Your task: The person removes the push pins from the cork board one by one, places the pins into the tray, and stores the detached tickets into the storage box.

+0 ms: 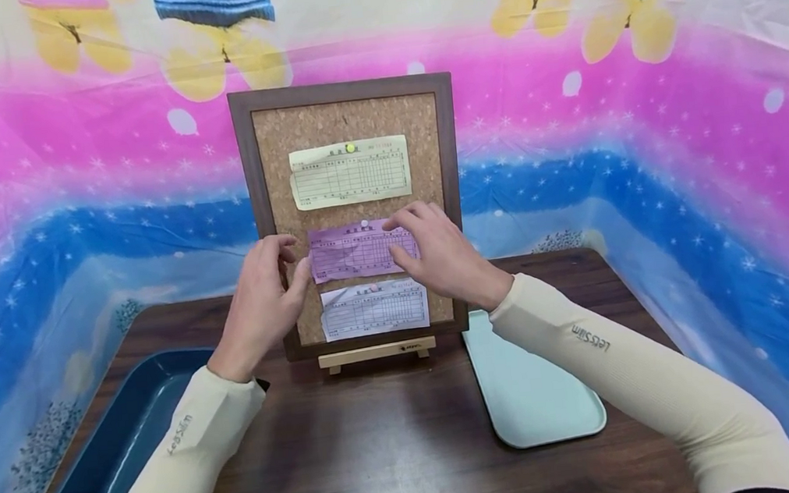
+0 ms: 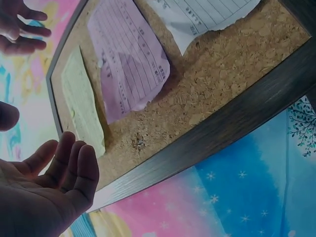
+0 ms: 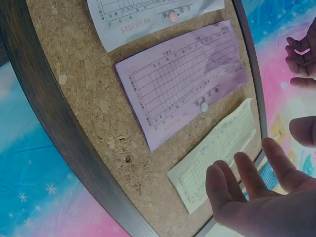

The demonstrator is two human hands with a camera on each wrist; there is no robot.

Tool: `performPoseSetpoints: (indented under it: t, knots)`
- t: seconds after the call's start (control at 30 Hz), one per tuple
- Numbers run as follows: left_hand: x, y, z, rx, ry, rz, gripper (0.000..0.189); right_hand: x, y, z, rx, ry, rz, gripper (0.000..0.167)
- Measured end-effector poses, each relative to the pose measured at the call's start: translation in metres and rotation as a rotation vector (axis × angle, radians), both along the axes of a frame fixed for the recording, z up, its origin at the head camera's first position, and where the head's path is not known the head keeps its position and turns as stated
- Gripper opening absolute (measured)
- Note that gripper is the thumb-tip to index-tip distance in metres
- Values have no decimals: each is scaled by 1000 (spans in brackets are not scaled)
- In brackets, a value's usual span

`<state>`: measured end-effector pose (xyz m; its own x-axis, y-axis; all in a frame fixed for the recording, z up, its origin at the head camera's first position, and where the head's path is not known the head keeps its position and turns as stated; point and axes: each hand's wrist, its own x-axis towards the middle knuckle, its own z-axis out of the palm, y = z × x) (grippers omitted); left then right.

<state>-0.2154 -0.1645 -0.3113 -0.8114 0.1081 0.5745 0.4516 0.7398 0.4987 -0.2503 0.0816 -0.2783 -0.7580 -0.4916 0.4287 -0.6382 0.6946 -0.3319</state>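
Observation:
A framed corkboard [image 1: 272, 136] carries three printed paper slips, one above another. The pale yellow slip [image 1: 318, 183] is at the top, held by a yellow pushpin [image 1: 351, 148]. Below it, a white pushpin [image 1: 364, 223] fixes the purple slip [image 1: 342, 259], and a pink pushpin [image 1: 373, 288] the white slip [image 1: 372, 315]. My left hand [image 1: 265, 293] is raised by the purple slip's left edge, fingers loosely bent and holding nothing. In front of that slip's right end hovers my right hand [image 1: 444, 254], also bare, hiding its corner. Both wrist views show air between the fingers and the board.
A small wooden easel [image 1: 376, 353] props the board up on the dark wooden table [image 1: 384, 451]. On the left stands a deep blue tray [image 1: 112, 443], partly behind the left sleeve. A flat pale green tray [image 1: 538, 398] lies to the right, under the right forearm. Patterned cloth surrounds the table.

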Motion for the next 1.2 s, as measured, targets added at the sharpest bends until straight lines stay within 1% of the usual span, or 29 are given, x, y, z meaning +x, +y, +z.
performPoseSetpoints:
  t: [0.13,0.33,0.5,0.7,0.9,1.1,1.2]
  knots:
    - [-8,2,5,19,7,13,36,-6,1,0,-18,9,14,21]
    - [-16,7,15,61,-1,30,36,-13,0,2,-28,-2,12,18]
    - [-25,7,21,70,14,64,35,-19,-1,5,-43,-8,8,16]
    - [-38,7,25,53,18,127,38,-27,-4,5,-75,-6,-11,16]
    - [-48,3,29,63,35,169,36,-32,-11,8,-98,-4,-40,16]
    - [-58,4,31,115,75,202,31,-39,-18,11,-128,9,-50,17]
    - [-64,8,33,144,78,208,31,-42,-19,12,-151,2,-60,17]
